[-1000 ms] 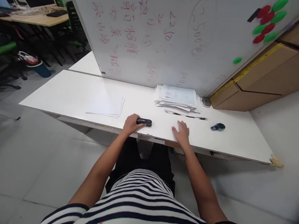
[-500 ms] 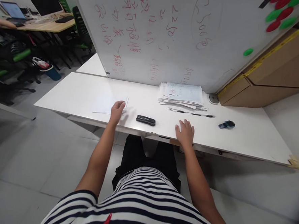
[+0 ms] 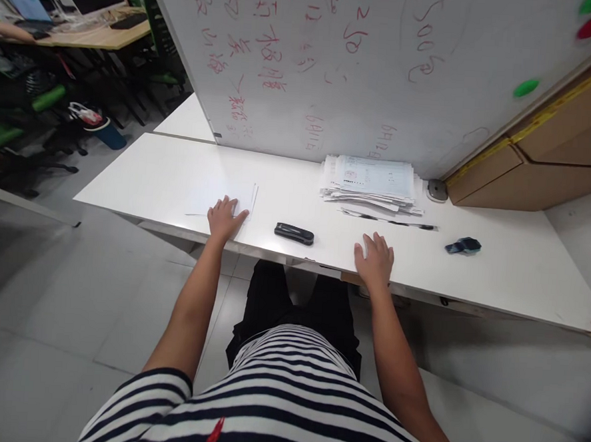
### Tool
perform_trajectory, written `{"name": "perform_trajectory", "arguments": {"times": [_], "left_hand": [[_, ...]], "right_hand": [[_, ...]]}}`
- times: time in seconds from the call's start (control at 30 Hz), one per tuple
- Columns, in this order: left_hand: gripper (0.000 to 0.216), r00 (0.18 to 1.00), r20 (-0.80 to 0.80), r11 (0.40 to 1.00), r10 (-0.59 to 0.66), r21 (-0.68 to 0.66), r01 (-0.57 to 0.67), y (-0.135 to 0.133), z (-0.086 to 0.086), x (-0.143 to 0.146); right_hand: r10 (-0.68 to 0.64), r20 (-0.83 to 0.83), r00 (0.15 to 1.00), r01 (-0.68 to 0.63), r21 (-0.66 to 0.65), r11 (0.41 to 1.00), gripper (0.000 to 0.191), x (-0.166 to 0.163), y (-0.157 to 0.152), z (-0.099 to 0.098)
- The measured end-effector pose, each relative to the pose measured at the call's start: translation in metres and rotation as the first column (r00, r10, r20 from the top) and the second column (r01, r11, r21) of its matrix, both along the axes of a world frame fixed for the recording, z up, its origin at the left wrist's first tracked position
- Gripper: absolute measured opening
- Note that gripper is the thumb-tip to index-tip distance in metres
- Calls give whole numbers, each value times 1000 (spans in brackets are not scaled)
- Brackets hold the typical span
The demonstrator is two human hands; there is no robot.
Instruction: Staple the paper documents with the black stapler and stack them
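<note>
My left hand lies with its fingers spread on the near part of some white paper sheets, partly covering them. To the right of that hand a black stapler rests on the white table, touched by neither hand. My right hand is set down near the table's front edge, fingers apart and holding nothing. Beyond the right hand lies a thin black-and-white pen-like stick.
A stack of papers sits against the whiteboard. Right of it are a small grey device, cardboard boxes and a dark blue object. At the far left, a person's arm rests on another desk.
My left hand has gone from pinched fingers at the sheets' right edge to lying spread on them, slightly left. My right hand stays in place on the table. The view has shifted slightly.
</note>
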State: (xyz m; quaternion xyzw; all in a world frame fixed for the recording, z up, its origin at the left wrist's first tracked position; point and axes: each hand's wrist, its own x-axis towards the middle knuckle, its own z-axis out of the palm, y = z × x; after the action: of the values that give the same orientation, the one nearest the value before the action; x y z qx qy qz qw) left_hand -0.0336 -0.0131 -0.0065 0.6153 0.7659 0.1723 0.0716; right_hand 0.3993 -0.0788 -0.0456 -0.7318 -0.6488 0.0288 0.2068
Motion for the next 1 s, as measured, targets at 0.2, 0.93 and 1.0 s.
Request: {"name": "perform_trajectory", "arguments": {"times": [0.2,0.93,1.0], "left_hand": [[56,999,-3,997,40,71,-40,-3,2,3],[73,984,148,984,101,128,-120,-14,8,2],[75,983,145,986,108,114,-125,-13,8,3]], "right_hand": [[-3,4,1000,3,2,1000,48,0,0,-1],[-2,-13,1000,1,-25,1000,50,-1,-1,2],[-2,-12,1000,1,-26,1000,49,-1,-1,1]]}}
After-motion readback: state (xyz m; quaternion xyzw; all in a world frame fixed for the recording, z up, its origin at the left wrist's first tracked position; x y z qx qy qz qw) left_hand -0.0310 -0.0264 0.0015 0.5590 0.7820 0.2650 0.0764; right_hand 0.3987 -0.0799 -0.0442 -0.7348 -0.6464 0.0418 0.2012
